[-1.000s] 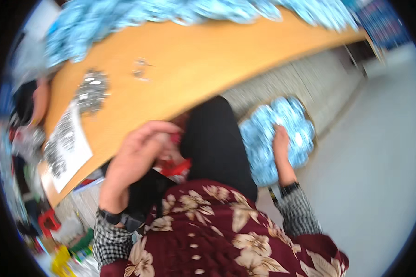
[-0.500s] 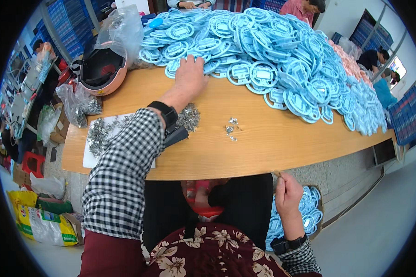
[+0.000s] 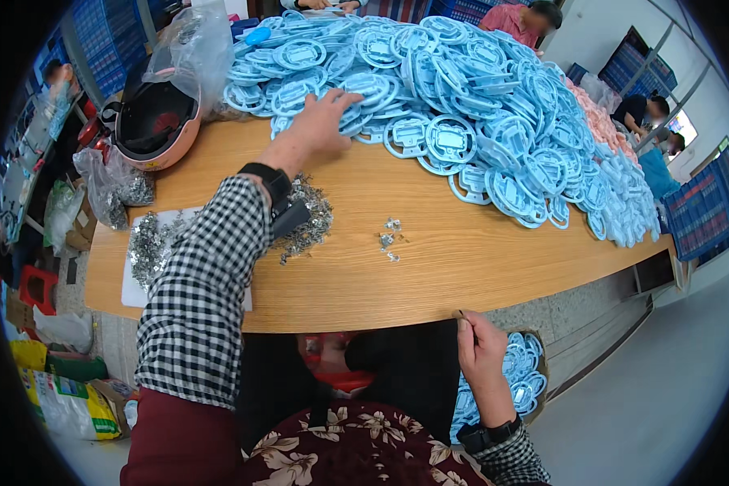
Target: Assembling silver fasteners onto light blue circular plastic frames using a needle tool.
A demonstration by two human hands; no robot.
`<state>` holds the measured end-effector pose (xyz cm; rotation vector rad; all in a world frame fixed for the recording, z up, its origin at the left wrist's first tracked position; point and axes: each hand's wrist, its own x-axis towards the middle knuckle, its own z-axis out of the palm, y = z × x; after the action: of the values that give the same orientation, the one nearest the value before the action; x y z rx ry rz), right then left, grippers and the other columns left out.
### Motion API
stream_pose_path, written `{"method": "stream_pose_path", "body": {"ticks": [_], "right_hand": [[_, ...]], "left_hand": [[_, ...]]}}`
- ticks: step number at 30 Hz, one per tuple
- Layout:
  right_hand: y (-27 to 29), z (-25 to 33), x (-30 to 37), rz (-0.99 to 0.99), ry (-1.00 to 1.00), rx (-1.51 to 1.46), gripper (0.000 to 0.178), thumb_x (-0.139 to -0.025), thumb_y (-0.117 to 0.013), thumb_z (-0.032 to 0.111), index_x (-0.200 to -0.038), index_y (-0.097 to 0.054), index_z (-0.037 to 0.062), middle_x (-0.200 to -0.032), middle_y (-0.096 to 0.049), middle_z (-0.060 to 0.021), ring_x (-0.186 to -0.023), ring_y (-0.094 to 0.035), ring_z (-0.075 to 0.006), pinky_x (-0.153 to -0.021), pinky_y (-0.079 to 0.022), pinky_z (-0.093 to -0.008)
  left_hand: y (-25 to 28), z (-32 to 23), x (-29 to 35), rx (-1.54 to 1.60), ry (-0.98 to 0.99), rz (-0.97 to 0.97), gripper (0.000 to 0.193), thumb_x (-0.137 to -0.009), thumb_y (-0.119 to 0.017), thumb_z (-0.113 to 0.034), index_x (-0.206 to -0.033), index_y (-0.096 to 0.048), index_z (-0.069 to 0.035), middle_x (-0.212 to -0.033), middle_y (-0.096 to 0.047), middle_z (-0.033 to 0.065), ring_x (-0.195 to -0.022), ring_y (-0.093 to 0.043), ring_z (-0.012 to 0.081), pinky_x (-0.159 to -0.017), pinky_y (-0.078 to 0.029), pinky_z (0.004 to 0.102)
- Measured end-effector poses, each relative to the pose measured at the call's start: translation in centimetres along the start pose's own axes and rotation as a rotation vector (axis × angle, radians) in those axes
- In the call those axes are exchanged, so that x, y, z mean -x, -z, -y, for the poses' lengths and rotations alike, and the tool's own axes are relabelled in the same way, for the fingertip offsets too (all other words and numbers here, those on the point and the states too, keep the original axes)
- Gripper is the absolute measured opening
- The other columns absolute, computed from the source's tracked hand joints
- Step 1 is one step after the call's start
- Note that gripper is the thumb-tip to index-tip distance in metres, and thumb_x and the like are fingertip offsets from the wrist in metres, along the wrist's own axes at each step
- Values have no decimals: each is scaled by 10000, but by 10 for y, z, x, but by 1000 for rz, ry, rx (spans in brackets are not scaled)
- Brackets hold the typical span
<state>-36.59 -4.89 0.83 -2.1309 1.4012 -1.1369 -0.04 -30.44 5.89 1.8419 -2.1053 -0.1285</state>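
Observation:
My left hand (image 3: 320,125) reaches over the near left edge of a big heap of light-blue oval plastic frames (image 3: 454,139). Its fingers are spread at the frames, and no frame is plainly gripped. My right hand (image 3: 483,350) is closed at the table's front edge, thumb and fingers together. A small dark tip shows at its top; what it is I cannot make out. Below my left wrist lies a pile of small silvery metal pieces (image 3: 306,223), partly hidden by the arm. A few more metal pieces (image 3: 390,236) lie apart on the wooden table (image 3: 356,283).
A white board (image 3: 134,283) at the left bears more metal pieces. Behind it stand bagged pieces (image 3: 134,190) and a pink pot (image 3: 182,138) with a dark inside. A container of blue frames (image 3: 526,368) sits below the edge, right. Other people work beyond the heap.
The view has shifted a little, moving the table leftward. My left hand's fingers have spread out over the blue frames. My right hand stays closed by the table edge.

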Motion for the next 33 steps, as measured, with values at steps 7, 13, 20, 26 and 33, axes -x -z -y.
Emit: {"method": "stream_pose_path", "body": {"ticks": [7,13,20,26,33], "right_hand": [[-27,4,-36,2,152,-33,70,-897,-662,26,-956,-677,-9,-804,-675,-176,-677,-673,-332,-607,-522,-370],[-32,8,-40,21,119,-53,82,-908,-667,50,-968,-681,-3,-814,-681,-181,-702,-685,-334,-618,-525,-365],[-35,2,-35,13,56,-66,119,-949,-642,97,-1011,-679,1,-820,-672,-197,-724,-686,-349,-637,-525,-373],[-34,3,-38,59,-37,-61,146,-977,-613,137,-1039,-678,21,-844,-677,-194,-760,-684,-356,-670,-526,-380],[-26,-2,-36,-1,-45,-24,154,-975,-621,150,-1042,-676,23,-840,-671,-201,-764,-680,-360,-675,-521,-391]], "left_hand": [[-9,-30,42,7,-132,-118,602,-792,-716,-167,-1356,-507,-202,-1511,-394,151,-1331,-336,526,-1147,-318,581],[-38,-35,55,12,-281,-255,310,-891,-688,-199,-1192,-616,-199,-1415,-486,135,-1242,-433,464,-1038,-423,523],[-39,-63,63,-39,-265,-176,191,-940,-636,-262,-1115,-655,-188,-1374,-524,50,-1230,-499,402,-949,-462,580],[-23,-84,53,1,-244,-56,199,-994,-566,-297,-1136,-641,-180,-1277,-587,14,-1234,-530,319,-961,-412,635],[-11,-86,55,215,-346,-170,229,-1001,-547,-265,-1145,-637,-111,-1101,-662,132,-1033,-631,350,-919,-482,468]]}}
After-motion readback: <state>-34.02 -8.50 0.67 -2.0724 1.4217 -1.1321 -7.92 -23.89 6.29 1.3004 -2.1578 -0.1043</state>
